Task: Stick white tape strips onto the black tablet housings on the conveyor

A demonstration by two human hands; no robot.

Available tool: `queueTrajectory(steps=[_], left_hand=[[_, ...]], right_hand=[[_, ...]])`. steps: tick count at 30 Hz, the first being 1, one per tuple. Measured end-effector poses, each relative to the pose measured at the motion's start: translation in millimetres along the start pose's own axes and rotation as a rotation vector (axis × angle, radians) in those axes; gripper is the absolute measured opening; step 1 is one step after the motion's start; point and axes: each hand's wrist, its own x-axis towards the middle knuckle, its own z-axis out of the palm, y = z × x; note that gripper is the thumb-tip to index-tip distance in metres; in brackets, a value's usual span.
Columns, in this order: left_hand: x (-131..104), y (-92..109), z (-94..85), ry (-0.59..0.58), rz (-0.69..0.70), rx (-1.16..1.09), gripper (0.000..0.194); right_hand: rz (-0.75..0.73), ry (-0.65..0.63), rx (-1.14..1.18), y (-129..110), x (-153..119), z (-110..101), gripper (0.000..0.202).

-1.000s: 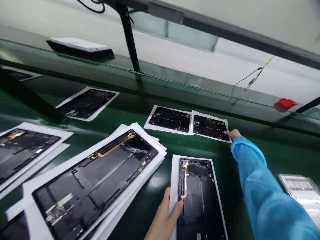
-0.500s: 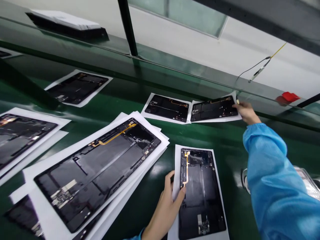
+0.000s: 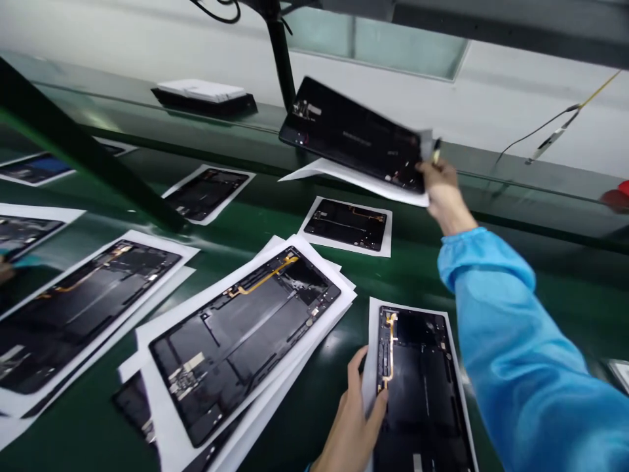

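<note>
My right hand [image 3: 439,187] grips the right end of a black tablet housing [image 3: 358,134], held tilted in the air with a white paper sheet [image 3: 378,187] under it. A small dark-and-pale item [image 3: 437,149] sticks up by the fingers; its kind is unclear. Low in the view, my left hand [image 3: 356,413] is closed on the left edge of another tablet housing [image 3: 422,380], thumb on top, beside its orange flex cable [image 3: 392,347]. White paper lies beneath that housing too. To the left, a stack of housings on paper [image 3: 250,334] rests on the green table.
Further housings lie on paper at the back [image 3: 348,224], the back left [image 3: 209,191] and the left [image 3: 93,301]. A green post [image 3: 98,157] slants across the left. On the rear ledge sits a paper stack [image 3: 201,90]. Another person's hand [image 3: 6,270] shows at the left edge.
My right hand has lifted the right-hand back housing and its paper off the table, up and to the left. My left hand keeps its hold. The camera view has shifted.
</note>
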Motion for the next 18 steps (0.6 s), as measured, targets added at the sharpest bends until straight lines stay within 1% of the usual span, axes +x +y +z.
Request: queueTrajectory(steps=[2, 4, 6, 8, 10, 13, 15, 18], left_hand=[[1, -3, -0.2, 0.004, -0.015, 0.009, 0.072], [2, -7, -0.8, -0.006, -0.021, 0.029, 0.073], [2, -9, -1.4, -0.017, -0.022, 0.053, 0.074], [3, -10, -1.6, -0.029, -0.014, 0.06, 0.073], [3, -9, -1.2, -0.045, 0.007, 0.057, 0.072], [3, -7, -0.3, -0.071, 0.026, 0.059, 0.07], [3, -7, -0.2, -0.078, 0.026, 0.06, 0.07], [2, -6, -1.8, -0.081, 0.04, 0.061, 0.069]], right_hand=[[0.083, -0.048, -0.055, 35, -14, 23, 0.023], [0.14, -0.084, -0.123, 68, -29, 38, 0.022], [0.188, -0.125, -0.21, 93, -41, 46, 0.023], [0.232, -0.17, -0.312, 109, -48, 47, 0.027], [0.282, -0.211, -0.42, 118, -49, 44, 0.029], [0.375, -0.257, -0.562, 123, -48, 44, 0.033], [0.438, -0.285, -0.622, 122, -47, 48, 0.035], [0.51, -0.315, -0.653, 119, -48, 63, 0.035]])
